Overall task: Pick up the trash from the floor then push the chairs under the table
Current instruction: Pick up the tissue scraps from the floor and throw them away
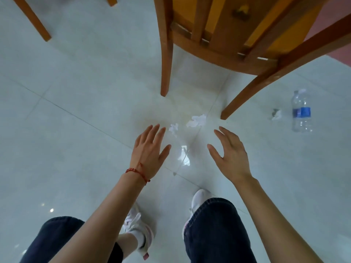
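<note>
left hand fingers apart, empty | right hand fingers apart, empty | tissues just beyond, faint against pale floor | chair top cut off | bottle far right

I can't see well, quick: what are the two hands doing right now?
Left hand: open, fingers spread, holding nothing.
Right hand: open, fingers spread, holding nothing.

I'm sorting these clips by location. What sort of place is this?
Probably an indoor dining area: a wooden chair with an orange seat stands on a glossy pale tiled floor, where a clear plastic water bottle with a blue label and crumpled white tissue scraps lie.
</note>
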Action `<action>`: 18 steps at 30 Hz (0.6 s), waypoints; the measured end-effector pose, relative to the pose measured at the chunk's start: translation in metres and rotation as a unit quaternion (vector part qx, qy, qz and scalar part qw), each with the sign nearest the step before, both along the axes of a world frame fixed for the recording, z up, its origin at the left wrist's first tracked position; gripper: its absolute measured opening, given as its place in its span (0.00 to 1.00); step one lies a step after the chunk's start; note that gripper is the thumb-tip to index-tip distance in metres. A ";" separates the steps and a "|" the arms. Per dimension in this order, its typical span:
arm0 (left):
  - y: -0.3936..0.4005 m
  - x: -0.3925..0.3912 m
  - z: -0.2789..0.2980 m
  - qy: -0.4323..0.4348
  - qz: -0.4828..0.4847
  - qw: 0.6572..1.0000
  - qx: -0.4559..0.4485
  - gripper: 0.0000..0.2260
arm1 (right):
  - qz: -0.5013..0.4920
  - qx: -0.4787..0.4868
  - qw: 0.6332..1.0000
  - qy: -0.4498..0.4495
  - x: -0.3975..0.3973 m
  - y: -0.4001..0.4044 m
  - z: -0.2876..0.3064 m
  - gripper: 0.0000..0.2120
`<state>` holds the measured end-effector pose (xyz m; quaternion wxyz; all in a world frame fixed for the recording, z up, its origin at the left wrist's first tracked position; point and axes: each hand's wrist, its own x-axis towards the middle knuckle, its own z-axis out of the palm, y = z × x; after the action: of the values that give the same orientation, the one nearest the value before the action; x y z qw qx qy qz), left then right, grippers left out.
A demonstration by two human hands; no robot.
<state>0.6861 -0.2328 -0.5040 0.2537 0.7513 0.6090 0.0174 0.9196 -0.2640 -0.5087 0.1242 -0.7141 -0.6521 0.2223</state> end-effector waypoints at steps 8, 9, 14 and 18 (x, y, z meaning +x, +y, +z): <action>0.025 0.005 -0.130 -0.029 0.025 0.999 0.009 0.24 | 0.022 0.020 1.000 -0.009 0.009 0.031 -0.123 0.21; 0.028 0.007 -0.144 -0.034 0.028 0.999 0.008 0.24 | 0.025 0.027 0.999 -0.006 0.010 0.036 -0.136 0.21; 0.044 0.015 -0.217 -0.073 0.069 0.995 -0.010 0.25 | 0.046 0.067 0.997 0.000 0.015 0.057 -0.195 0.20; 0.054 0.026 -0.268 -0.145 0.150 0.978 -0.024 0.24 | 0.046 0.104 0.993 0.014 0.017 0.072 -0.235 0.19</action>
<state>0.7119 -0.1786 -0.7721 0.3518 0.6345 0.6719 0.1491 0.9369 -0.1922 -0.7433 0.1968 -0.6636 -0.7018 0.1682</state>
